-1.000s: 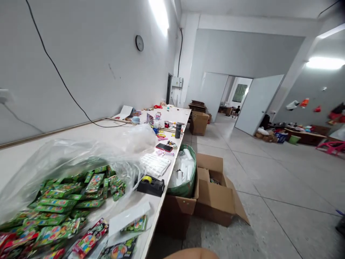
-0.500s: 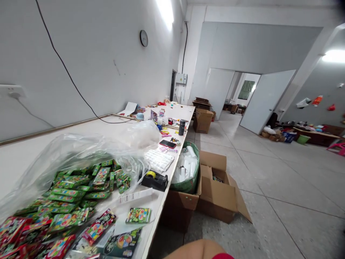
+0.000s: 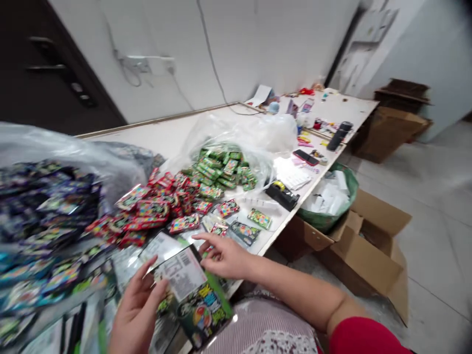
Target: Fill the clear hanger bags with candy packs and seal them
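Observation:
My left hand [image 3: 137, 317] grips the left edge of a black-and-green toy packet [image 3: 202, 309] with a white barcode label. My right hand [image 3: 224, 256] has its fingers spread, right at the packet's upper edge. Beyond them lie a heap of red packets [image 3: 155, 211] and a smaller heap of green packets [image 3: 221, 167]. A large mass of dark, shiny packets [image 3: 47, 206] fills the left side of the view. Two loose packets [image 3: 260, 219] sit near the table's front edge, to the right of my right hand.
A clear plastic bag [image 3: 239, 132] lies behind the green heap on the long white table [image 3: 147, 123]. A tape dispenser [image 3: 282, 195], phone [image 3: 305, 157] and dark bottle [image 3: 339, 136] stand on it. A green-lined bin [image 3: 328, 196] and an open cardboard box [image 3: 365, 250] stand on the floor to the right.
My view has swung left, bringing a dark door and the dark packets into sight. Both hands now show, holding a packet up over the table; earlier only a bit of arm showed at the bottom edge.

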The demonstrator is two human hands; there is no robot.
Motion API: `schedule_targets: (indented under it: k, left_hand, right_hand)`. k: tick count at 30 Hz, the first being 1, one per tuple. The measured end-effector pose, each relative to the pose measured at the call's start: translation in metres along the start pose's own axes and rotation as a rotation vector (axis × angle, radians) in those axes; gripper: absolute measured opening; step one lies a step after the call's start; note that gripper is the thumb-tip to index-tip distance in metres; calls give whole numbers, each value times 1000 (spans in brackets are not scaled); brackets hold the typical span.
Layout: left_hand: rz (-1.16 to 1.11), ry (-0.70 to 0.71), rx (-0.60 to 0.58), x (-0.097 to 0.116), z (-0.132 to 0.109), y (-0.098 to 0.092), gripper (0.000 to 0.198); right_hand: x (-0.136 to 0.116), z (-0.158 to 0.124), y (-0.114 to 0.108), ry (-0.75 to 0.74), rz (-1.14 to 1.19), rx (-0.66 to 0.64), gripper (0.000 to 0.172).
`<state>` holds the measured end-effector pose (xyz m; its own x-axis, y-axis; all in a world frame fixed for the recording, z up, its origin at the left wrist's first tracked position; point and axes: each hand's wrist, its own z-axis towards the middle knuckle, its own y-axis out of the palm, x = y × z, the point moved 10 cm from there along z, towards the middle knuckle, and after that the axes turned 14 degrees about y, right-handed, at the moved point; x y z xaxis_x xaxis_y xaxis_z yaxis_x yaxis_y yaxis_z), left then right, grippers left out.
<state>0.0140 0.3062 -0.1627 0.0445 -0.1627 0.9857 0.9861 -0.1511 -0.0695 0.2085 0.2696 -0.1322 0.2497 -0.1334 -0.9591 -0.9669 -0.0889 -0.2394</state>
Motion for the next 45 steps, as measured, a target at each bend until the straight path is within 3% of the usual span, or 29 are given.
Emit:
schedule_targets:
  k: [3,6,10,13,16,19,22,25,28,35,40,45]
  left_hand:
    - [-32,-21,10,-7,-7,-1,72]
    - [28,14,-20,-5,-13,4,57]
    - [82,91,-45,9,-19,11,37]
    - [94,149,-36,25,-19,16,24]
    - [39,179,-19,35,-14,19,18]
    - [-85,123,14,31,-12,20,13]
    - [-196,55,19,26,-14,20,26]
    - [-187,96,-15,33,-15,19,17]
    - [-175,127,-36,40,-15,17,12]
    - [-52,94,-46,44,-4,16,11]
    - [-78,194,-219,56,-11,22,17]
    - [-97,313,-260,57,-25,20,10]
  right_hand:
    - [-7,-2,5,-25,-52,-38,63]
    - [-7,-2,10,-26,-142,-62,63]
    - [0,0,13,23,-91,-122,36]
    - [4,4,5,49,-2,-97,19]
    - [1,7,0,11,-31,-68,20]
    - [0,10,-3,21,44,-72,14]
    - [-2,9,-1,63,94,-120,24]
    - [-18,3,3,-26,-62,-146,11]
    - [-30,0,7,-89,-153,-146,12]
    - [-22,14,17,96,-131,-167,11]
    - [-39,1,20,-50,-226,-217,15]
    - [-46,-21,18,-254,-295,-159,5]
